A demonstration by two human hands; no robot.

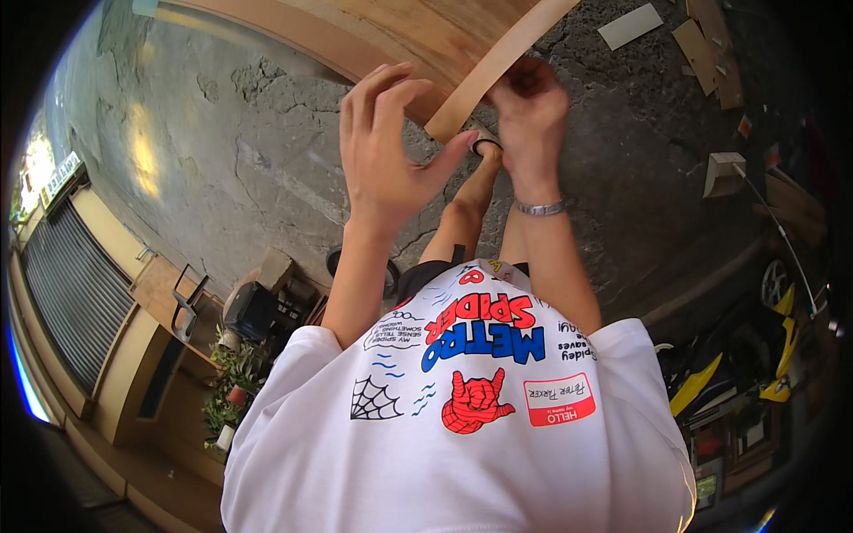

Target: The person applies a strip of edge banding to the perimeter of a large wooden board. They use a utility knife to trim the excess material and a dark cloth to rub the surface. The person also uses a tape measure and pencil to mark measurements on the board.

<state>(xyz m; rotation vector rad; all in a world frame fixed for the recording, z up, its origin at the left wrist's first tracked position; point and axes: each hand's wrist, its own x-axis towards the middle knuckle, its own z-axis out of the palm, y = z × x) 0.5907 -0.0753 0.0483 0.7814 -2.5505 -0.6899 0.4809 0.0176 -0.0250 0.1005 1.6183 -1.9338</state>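
The left grip [386,164] is spread, its fingers bent and its thumb standing well away from them, with the thumb tip just beside the near end of a long tan strip [506,67]. The right grip [533,115] is on the other side of that strip, fingers curled in toward its edge; its fingertips are dark and partly hidden, so I cannot tell whether they pinch anything. The strip slants between the two grips, rising from the left thumb and passing in front of the right fingertips, out of view at the top. Beyond both grips lies a wooden panel [418,35] with brown grain, and the strip runs along its right side (whether the two are joined is not clear from here). Below the right grip, a silver watch [540,209] circles the wrist; between the forearms, a sandalled foot [485,142] shows just under the strip's near end. Cracked concrete floor [267,160] spreads left of the left grip. Well to the right of the right grip lie a white flat offcut [631,27], higher up, and a pale block [724,174], lower down. Nearer the body than either grip is a white printed shirt [462,471].
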